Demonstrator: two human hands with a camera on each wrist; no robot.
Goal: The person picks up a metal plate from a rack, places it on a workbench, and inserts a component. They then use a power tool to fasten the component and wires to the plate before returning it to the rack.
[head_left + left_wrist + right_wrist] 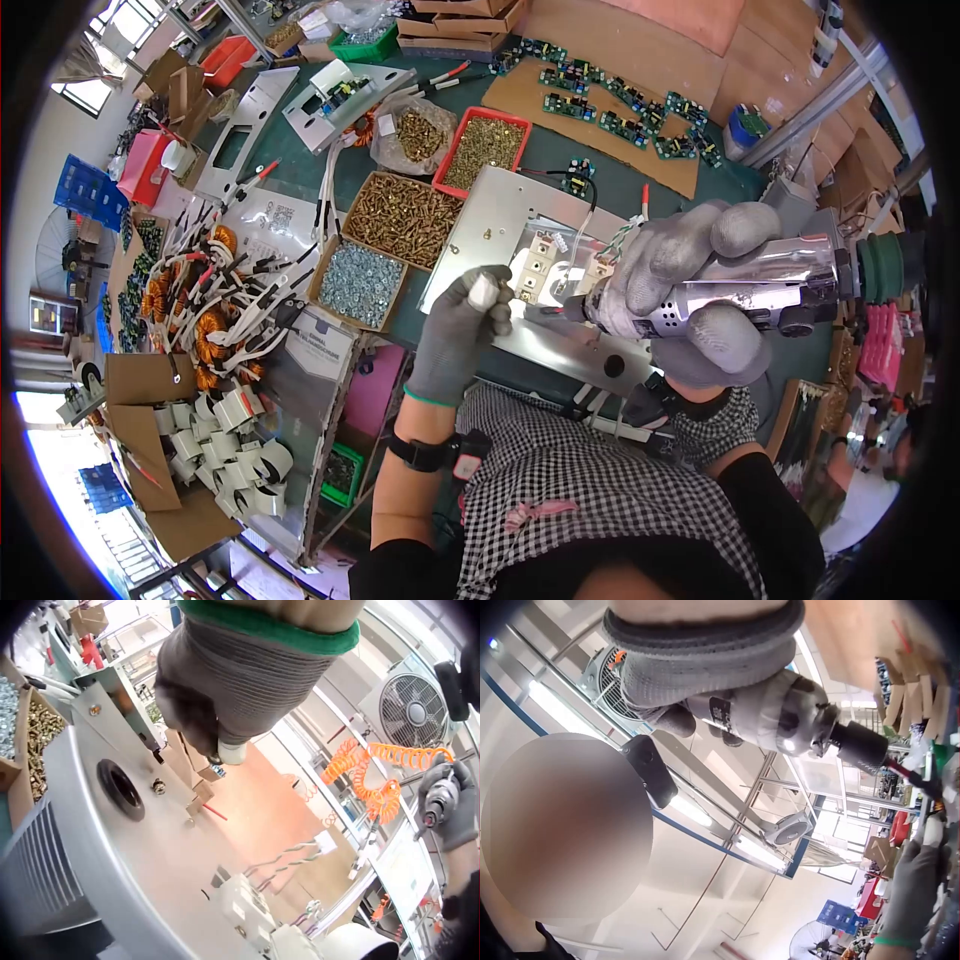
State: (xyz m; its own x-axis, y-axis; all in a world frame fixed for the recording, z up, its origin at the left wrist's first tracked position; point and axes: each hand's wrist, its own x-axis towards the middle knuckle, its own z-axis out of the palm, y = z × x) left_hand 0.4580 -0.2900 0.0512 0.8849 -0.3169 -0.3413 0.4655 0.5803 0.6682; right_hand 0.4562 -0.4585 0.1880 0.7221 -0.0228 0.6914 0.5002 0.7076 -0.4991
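Note:
My left hand [460, 330], in a grey glove with a pale fingertip, is raised over the left part of a silver metal panel [480, 230]. Its thumb and fingers pinch a small brass-coloured piece [215, 760], mostly hidden by the glove. My right hand [690, 270], also gloved, grips a power screwdriver [800, 285] lying sideways, its bit pointing left toward the left fingers. Under the bit, cream terminal blocks [540, 262] sit on the panel near twisted wires [625, 235]. A round black grommet [120, 789] and a brass screw [158, 786] show in the panel.
Left of the panel stand boxes of brass screws [405, 215] and silver nuts [360, 283], plus a red tray [522, 130] of small hardware. Circuit boards [625, 125] lie on cardboard behind. Copper coils [210, 330] with white leads pile up at far left, above white parts [225, 440].

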